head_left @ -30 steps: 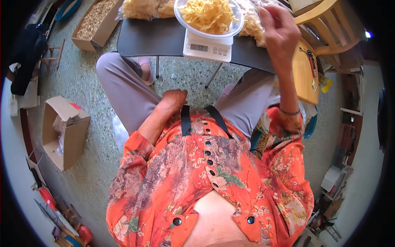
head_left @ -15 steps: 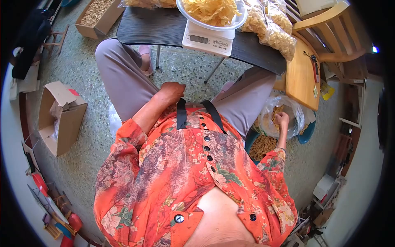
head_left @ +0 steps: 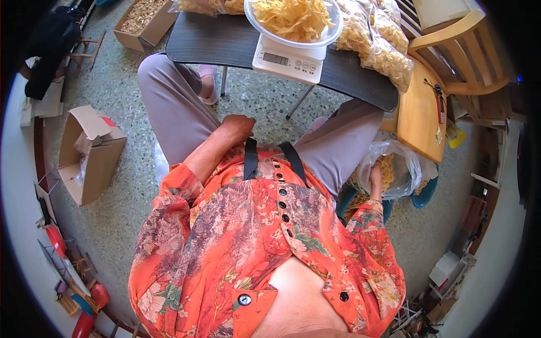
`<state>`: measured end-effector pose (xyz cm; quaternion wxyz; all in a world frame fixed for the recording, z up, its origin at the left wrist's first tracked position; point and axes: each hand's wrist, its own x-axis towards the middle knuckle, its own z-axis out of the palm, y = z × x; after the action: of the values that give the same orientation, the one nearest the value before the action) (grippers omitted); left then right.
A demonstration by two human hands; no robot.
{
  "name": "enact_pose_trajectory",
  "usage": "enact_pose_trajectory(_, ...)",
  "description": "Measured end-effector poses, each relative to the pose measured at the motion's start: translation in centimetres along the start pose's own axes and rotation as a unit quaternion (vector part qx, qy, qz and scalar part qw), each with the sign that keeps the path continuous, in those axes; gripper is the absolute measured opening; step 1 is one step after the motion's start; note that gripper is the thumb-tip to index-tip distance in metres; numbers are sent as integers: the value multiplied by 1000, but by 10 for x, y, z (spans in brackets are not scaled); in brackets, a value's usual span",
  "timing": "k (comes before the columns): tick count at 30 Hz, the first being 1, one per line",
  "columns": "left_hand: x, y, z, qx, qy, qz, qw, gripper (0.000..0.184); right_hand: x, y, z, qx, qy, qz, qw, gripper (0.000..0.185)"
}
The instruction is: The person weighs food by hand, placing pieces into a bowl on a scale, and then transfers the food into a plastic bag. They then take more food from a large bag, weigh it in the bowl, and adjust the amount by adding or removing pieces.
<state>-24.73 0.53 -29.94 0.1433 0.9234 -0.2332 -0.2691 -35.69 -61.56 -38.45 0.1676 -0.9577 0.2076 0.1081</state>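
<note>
My right hand (head_left: 376, 179) reaches down into a clear plastic bag (head_left: 404, 169) at my right side. It is against yellow dried flakes (head_left: 385, 168) inside; its fingertips are hidden, so their grip does not show. My left hand (head_left: 239, 127) rests on my lap near the black straps (head_left: 251, 158), fingers curled in, with nothing visible in them. In front of me a white digital scale (head_left: 289, 61) stands on a black table (head_left: 220, 39). On the scale sits a white plastic bowl (head_left: 333, 35) of pale yellow dried flakes (head_left: 293, 18).
Filled clear bags (head_left: 377, 49) lie on the table's right side. Beside it stands a wooden chair (head_left: 420, 121) with scissors (head_left: 439, 104) on its seat. Blue-green basins (head_left: 426, 193) sit under the plastic bag. An opened cardboard box (head_left: 98, 163) and a carton of chips (head_left: 132, 40) are on the left floor.
My right hand has moved down and left within the bag, and the bag's opening has shifted with it. My left hand stays on my lap. The whole view has shifted slightly.
</note>
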Motion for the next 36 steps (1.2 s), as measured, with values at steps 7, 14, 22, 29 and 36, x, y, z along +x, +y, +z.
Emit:
enact_pose_trajectory(7, -2, 4, -6, 5, -16, -21, 1000, 33, -9, -12, -4, -2, -18, 10, 1000, 36)
enact_pose_trajectory(14, -1, 6, -7, 8, -28, -24, 999, 33, 3, 33, 16, -48, -30, 109, 992, 35)
enact_pose_trajectory(22, 0, 2, -1, 4, -3, -2, 1000, 33, -12, 5, 0, -125, -13, 160, 979, 32)
enact_pose_trajectory(29, -1, 10, -9, 10, -17, -15, 1000, 32, -43, -13, -42, -31, 173, 108, 978, 25)
enact_pose_trajectory(36, 2, 9, -4, 9, -10, -11, 1000, 31, -55, -7, -54, 106, 279, 82, 951, 19)
